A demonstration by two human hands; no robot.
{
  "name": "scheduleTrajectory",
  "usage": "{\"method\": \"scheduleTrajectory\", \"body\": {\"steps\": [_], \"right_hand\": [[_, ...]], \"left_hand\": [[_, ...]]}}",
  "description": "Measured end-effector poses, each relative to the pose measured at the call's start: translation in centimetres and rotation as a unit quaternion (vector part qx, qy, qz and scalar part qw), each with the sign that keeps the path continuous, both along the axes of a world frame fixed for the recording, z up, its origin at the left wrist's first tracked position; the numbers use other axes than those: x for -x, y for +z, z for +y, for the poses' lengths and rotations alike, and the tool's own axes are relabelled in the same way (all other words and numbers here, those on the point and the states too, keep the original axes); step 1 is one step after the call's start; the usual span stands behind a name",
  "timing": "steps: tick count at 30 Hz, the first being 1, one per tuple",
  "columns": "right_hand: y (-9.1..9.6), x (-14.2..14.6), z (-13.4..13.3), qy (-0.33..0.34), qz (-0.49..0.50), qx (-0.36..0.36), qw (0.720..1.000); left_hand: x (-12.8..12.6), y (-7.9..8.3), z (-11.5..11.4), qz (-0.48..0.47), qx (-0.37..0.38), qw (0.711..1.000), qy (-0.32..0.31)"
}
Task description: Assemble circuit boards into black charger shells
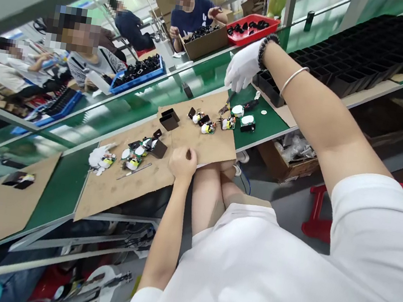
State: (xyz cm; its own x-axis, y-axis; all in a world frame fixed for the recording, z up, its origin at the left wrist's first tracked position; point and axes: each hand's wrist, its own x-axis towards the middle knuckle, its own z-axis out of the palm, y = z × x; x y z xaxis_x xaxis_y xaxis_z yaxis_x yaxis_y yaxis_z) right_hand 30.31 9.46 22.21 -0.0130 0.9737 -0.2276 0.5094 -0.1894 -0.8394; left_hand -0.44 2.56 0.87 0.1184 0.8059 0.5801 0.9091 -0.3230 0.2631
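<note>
Green surface slanting across in front of you, brown cardboard laid over it, probably to keep small parts from scratching or rolling. Right at its near edge is your left hand, bare and curled into a loose fist, nothing showing in that grip. Beside it on the cardboard: a thin rod, a left cluster of circuit boards with white caps, and a black box among them.

Over on the right, more boards sit in a loose row, likely spread out for easy reach, with one last board on bare green. Just above them hangs your right hand, white-gloved, fingers down near the pliers; whether that grip has hold of them, you can't tell from here. Your right arm cuts across the view, hiding some of the tightly packed black cases.

Farther back, a blue bin, a carton and a red bin line the far side, a co-worker seated behind, a metal post standing between.
</note>
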Motion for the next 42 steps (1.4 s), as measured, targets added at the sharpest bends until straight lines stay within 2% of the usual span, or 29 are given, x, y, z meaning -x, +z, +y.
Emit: {"method": "scheduleTrajectory", "body": {"steps": [2, 4, 10, 13, 15, 18, 21, 24, 27, 31, 34, 36, 39, 42], "right_hand": [[-0.4, -0.2, -0.1, 0.042, -0.038, 0.066, 0.996], [-0.9, -0.4, -0.2, 0.069, -0.062, 0.070, 0.993], [-3.4, 0.3, -1.3, 0.119, -0.105, -0.053, 0.986], [-5.6, 1.1, -2.4, 0.113, -0.155, -0.138, 0.972], [-7.2, 1.7, -2.8, 0.091, -0.215, -0.196, 0.953], [-9.0, 3.0, -2.5, 0.107, -0.273, -0.200, 0.935], [-10.0, 5.2, -1.5, 0.140, -0.320, -0.197, 0.916], [-10.4, 7.7, -0.8, 0.156, -0.367, -0.206, 0.893], [-10.7, 8.8, -0.8, 0.152, -0.380, -0.225, 0.884], [-11.1, 7.2, -1.2, 0.098, -0.348, -0.253, 0.897], [-11.3, 5.2, -1.3, 0.090, -0.319, -0.235, 0.914], [-11.2, 4.6, -1.1, 0.100, -0.328, -0.213, 0.915], [-10.2, 5.3, 0.0, 0.128, -0.374, -0.197, 0.897], [-9.1, 7.9, 2.3, 0.180, -0.429, -0.177, 0.867]], "left_hand": [[0.0, 0.0, 0.0, 0.004, -0.001, 1.000, -0.005], [0.0, 0.0, -0.1, 0.006, -0.003, 1.000, -0.010], [-0.1, 0.0, -0.4, -0.007, 0.002, 1.000, -0.028], [-0.2, 0.4, -0.5, -0.023, 0.014, 0.999, -0.035], [-0.3, 0.6, -0.6, -0.031, 0.026, 0.998, -0.040], [-0.3, 0.8, -0.7, -0.034, 0.050, 0.997, -0.043], [-0.5, 0.9, -0.7, -0.036, 0.069, 0.996, -0.040], [-0.8, 1.8, 0.3, -0.035, 0.083, 0.996, -0.028], [-0.8, 3.9, 2.9, -0.013, 0.065, 0.998, 0.000], [0.1, 7.0, 8.2, 0.050, 0.038, 0.997, 0.038], [1.1, 8.1, 11.8, 0.088, 0.082, 0.992, 0.037], [1.4, 8.4, 13.0, 0.096, 0.101, 0.990, 0.030], [1.3, 8.5, 11.8, 0.099, 0.103, 0.990, 0.022], [0.5, 8.1, 7.8, 0.095, 0.082, 0.992, -0.015]]}}
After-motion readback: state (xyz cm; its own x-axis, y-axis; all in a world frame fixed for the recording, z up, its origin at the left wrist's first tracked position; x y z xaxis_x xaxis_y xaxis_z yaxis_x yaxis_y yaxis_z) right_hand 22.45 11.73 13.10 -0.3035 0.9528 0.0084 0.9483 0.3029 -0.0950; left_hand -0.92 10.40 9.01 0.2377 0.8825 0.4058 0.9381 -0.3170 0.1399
